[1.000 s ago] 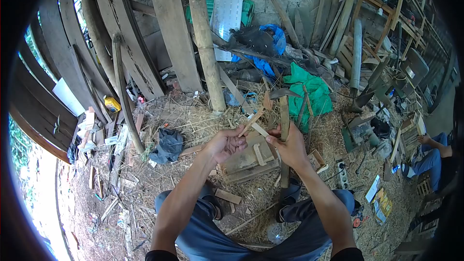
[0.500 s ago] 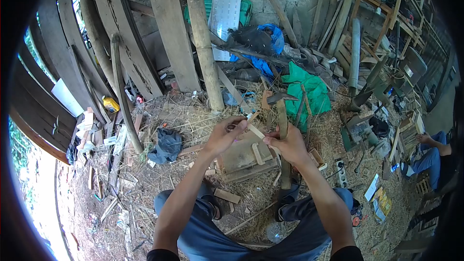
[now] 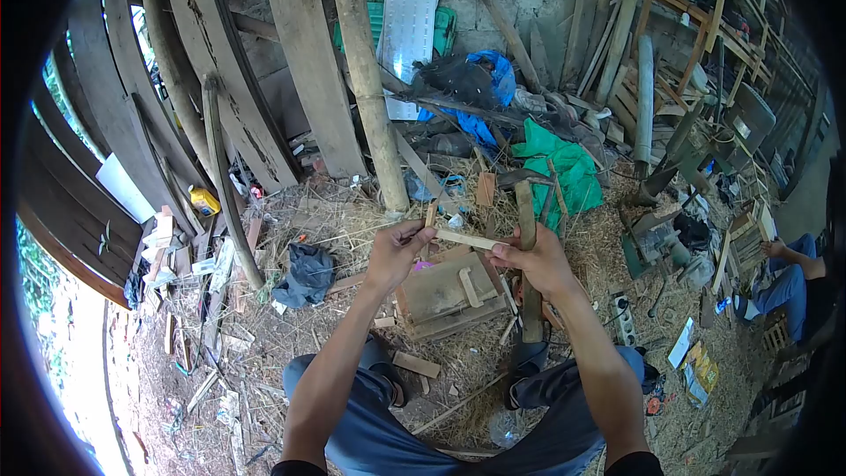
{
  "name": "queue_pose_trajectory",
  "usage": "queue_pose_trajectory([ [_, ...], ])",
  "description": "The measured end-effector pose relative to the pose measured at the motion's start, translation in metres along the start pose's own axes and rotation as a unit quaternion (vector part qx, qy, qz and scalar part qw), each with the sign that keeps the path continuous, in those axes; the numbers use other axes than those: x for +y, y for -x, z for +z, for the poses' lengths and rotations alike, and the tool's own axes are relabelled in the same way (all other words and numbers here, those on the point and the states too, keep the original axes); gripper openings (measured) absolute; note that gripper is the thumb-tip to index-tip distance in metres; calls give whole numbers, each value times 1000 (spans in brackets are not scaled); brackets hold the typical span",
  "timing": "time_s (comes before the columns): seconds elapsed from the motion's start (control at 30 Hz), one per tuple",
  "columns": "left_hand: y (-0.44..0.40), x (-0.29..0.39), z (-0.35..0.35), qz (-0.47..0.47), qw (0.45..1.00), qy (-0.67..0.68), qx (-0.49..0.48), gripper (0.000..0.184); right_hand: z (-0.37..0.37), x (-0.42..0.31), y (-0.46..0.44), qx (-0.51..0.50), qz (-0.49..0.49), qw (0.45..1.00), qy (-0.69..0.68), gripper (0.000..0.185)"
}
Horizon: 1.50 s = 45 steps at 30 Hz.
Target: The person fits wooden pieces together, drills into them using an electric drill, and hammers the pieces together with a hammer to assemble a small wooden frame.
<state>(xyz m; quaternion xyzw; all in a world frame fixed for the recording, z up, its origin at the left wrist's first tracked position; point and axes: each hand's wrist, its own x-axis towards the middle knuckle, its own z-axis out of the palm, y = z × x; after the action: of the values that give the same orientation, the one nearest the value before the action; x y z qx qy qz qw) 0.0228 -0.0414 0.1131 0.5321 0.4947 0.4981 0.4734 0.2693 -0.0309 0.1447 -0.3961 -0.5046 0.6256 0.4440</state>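
My left hand (image 3: 397,254) is closed on one end of a small wooden frame piece (image 3: 467,239), where a short upright stick meets a longer pale strip. The strip runs nearly level across to my right hand (image 3: 538,262), whose thumb presses its other end. Also in my right hand is a hammer (image 3: 529,203), its head up and its thick wooden handle pointing down. Below both hands a wooden block (image 3: 429,297) rests on the ground. Lying on top of it is a small angled piece of wood (image 3: 470,287).
Straw, shavings and offcuts cover the ground. A black plastic bag (image 3: 304,275) lies left of the block, and a power strip (image 3: 624,319) to its right. Behind stand a bamboo pole (image 3: 370,106) and a green sheet (image 3: 557,167). Another person's knee (image 3: 795,286) shows at far right.
The wooden frame piece has turned: its strip is now closer to level and its short stick points up. My left hand has shifted slightly down and left. The hammer stays in my right hand.
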Motion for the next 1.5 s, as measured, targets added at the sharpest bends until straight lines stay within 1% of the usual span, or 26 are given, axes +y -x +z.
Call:
queue_pose_trajectory([
  [0.1, 2, -4, 0, -8, 1000, 1, -2, 29, -2, 10, -2, -3, 14, 1000, 7, 28],
  [0.17, 2, -8, 1, -38, 999, 6, 15, 26, -2, 12, -2, -13, 16, 1000, -12, 28],
  [0.2, 2, -9, 1, -36, 999, 6, 16, 26, -2, 13, -2, -13, 15, 1000, -11, 28],
  [0.27, 2, -9, 0, -6, 999, -43, 8, 24, -3, 13, -3, 1, 15, 1000, 1, 28],
  [0.4, 6, -3, 1, -21, 997, -75, 18, 23, -2, 15, -3, -6, -10, 999, 42, 28],
  [0.5, 7, -3, 0, -10, 996, -86, 13, 24, 1, 11, 0, -9, 9, 999, 51, 29],
  [0.57, 4, 0, -3, -64, 994, -89, -9, 25, 2, 10, 0, -21, 18, 1000, 8, 31],
  [0.6, 2, -5, -5, -63, 994, -88, -9, 25, 4, 5, 1, -21, 17, 1000, 9, 31],
  [0.67, -5, -16, -9, -77, 997, 5, -32, 29, 9, -6, 4, -31, 3, 998, 51, 30],
  [0.7, -5, -15, -8, -77, 997, 3, -32, 29, 9, -6, 3, -32, 2, 998, 50, 30],
  [0.77, -5, -13, -5, -121, 986, 117, 4, 30, 7, -7, 0, -42, -24, 999, 12, 27],
  [0.9, -4, -6, -6, -139, 977, 159, 7, 31, 11, -29, 7, -5, -34, 999, 21, 29],
  [0.97, -7, -9, -11, -133, 978, 158, 20, 32, 6, -38, 10, 28, 36, 995, 93, 29],
  [1.0, -8, -11, -13, -133, 978, 158, 21, 32, 2, -36, 9, 27, 36, 995, 93, 29],
  [1.07, -11, -15, -18, -129, 980, 130, 84, 37, -8, -25, 5, 42, 82, 971, 222, 32],
  [1.1, -12, -19, -22, -130, 979, 132, 87, 37, -15, -11, 0, 40, 83, 970, 224, 32],
  [1.13, -14, -22, -26, -76, 991, -15, 110, 36, -23, 10, -7, 57, 39, 938, 338, 33],
  [1.17, -16, -23, -31, -19, 978, -162, 131, 35, -28, 27, -13, 74, -9, 891, 447, 35],
  [1.2, -18, -24, -36, -18, 978, -159, 133, 35, -28, 41, -16, 73, -10, 890, 450, 35],
  [1.27, -20, -27, -47, 38, 951, -289, 107, 34, -23, 64, -16, 37, 15, 902, 431, 36],
  [1.3, -22, -31, -53, 35, 950, -289, 110, 34, -14, 65, -14, 32, 16, 902, 431, 36],
  [1.37, -23, -40, -66, 26, 938, -335, 87, 33, 4, 70, -10, -15, 74, 879, 470, 32],
  [1.4, -27, -46, -71, 24, 937, -336, 91, 33, 6, 101, -13, -7, 6, 883, 469, 28],
  [1.5, -30, -57, -77, 11, 945, -311, 99, 33, 29, 134, -7, -40, 17, 867, 496, 29],
])
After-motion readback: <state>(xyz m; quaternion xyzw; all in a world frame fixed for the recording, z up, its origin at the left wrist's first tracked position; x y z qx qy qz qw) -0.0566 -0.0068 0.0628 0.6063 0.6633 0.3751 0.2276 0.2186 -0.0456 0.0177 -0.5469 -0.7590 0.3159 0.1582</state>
